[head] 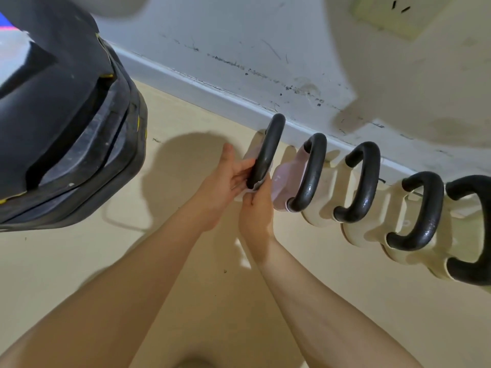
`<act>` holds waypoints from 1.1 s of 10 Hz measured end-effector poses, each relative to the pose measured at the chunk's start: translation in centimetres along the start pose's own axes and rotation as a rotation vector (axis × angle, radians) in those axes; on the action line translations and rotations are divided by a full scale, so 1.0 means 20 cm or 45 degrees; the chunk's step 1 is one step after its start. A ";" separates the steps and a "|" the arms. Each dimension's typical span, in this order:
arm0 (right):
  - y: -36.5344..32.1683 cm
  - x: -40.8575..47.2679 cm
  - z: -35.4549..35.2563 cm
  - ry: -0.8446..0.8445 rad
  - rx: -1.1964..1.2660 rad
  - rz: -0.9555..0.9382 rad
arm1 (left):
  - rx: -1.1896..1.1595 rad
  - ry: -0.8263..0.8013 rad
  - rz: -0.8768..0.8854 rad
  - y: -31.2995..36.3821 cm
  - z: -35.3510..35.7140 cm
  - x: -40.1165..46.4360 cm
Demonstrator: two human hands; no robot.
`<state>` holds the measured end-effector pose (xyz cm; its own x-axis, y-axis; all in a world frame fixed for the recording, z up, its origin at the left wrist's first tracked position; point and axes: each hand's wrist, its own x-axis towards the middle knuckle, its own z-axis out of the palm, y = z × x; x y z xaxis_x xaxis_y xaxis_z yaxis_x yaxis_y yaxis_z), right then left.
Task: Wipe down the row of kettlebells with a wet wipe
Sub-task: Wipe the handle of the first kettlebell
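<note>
Several kettlebells with black handles stand in a row along the wall's skirting, from the leftmost kettlebell (267, 147) to the one at the right edge (473, 229). The second kettlebell (284, 187) has a pink body; the others look cream. My left hand (225, 179) and my right hand (259, 203) meet at the near end of the leftmost handle. Both pinch a white wet wipe (253, 187) that wraps the handle's lower part. Most of the wipe is hidden under my fingers, and the leftmost kettlebell's body is largely hidden behind my hands.
A large black padded piece of gym equipment (66, 115) fills the left side and overhangs the beige floor (186, 274). The scuffed white wall (265, 49) with a socket (393, 14) runs behind the row. My forearms cross the lower middle.
</note>
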<state>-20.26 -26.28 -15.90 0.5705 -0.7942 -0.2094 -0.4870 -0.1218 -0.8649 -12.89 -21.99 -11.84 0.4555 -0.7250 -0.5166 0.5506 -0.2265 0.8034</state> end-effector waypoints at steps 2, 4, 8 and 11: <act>-0.02 0.01 -0.13 -0.183 -0.011 -0.252 | -0.160 0.150 0.064 -0.04 -0.02 0.02; -0.04 0.11 -0.20 -0.185 -1.163 -0.887 | -0.284 0.478 0.117 -0.05 -0.13 0.01; -0.22 0.28 -0.25 -0.462 -2.239 -1.385 | -0.198 0.540 0.146 -0.17 -0.18 -0.04; -0.27 0.50 -0.38 -0.598 -1.758 -1.171 | -0.135 0.482 0.184 -0.13 -0.09 -0.01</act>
<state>-17.03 -38.05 -9.91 0.9724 0.0213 -0.2322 0.0645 -0.9816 0.1798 -13.16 -20.21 -14.35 0.7476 -0.4498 -0.4886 0.5218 -0.0573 0.8511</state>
